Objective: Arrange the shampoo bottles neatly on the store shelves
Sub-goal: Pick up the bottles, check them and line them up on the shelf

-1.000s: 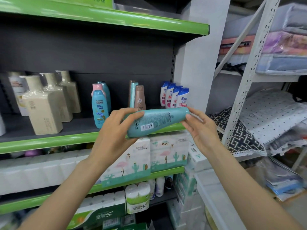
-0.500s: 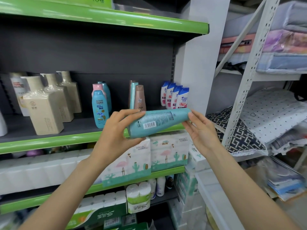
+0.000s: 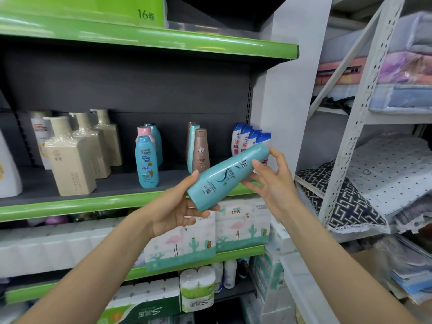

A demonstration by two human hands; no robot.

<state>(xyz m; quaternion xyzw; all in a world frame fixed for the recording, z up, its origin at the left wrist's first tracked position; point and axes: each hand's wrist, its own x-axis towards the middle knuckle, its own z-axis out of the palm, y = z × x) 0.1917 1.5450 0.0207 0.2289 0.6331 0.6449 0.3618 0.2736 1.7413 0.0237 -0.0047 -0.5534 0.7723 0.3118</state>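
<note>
Teal bottle (image 3: 226, 178) now tilted upward, front label showing, before green-edged shelf (image 3: 70, 208).

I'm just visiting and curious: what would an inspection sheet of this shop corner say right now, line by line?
Surface: dark shelf with a green front edge, partly stocked.
Job's things: teal bottle held tilted in front of the shelf, not yet placed; upright on the shelf stand beige bottles, a blue bottle, a brown bottle and blue-capped white bottles.
Clutter: tissue packs on the shelf below.
Grippers: left hand grips the teal bottle's wide end; right hand holds its narrow end.
Cables: nothing seen.
Surroundings: white metal rack with folded bedding at right.
</note>
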